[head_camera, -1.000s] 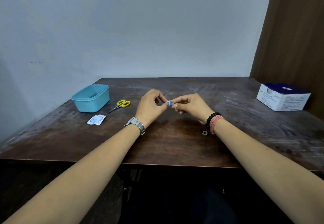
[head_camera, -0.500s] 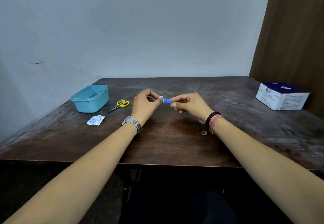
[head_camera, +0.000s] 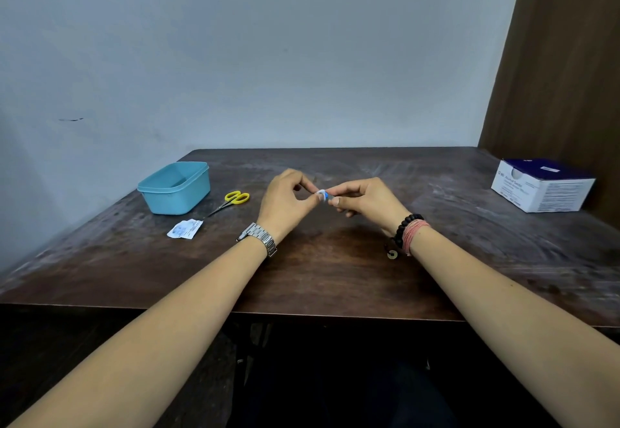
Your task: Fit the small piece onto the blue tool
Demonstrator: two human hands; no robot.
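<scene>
Since half a second earlier, hands closed together again; small blue-and-white piece (head_camera: 322,195) appeared shorter. Left hand (head_camera: 285,201) and right hand (head_camera: 364,199) each pinched one end, above mid-bench (head_camera: 335,260). Judged: assembly or capping step; next needs steady alignment.

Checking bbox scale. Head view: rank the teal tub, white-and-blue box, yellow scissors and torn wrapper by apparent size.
1. White-and-blue cardboard box and teal plastic tub: look alike, unranked.
2. Yellow-handled scissors.
3. Torn white-and-blue paper wrapper, smallest.
</scene>
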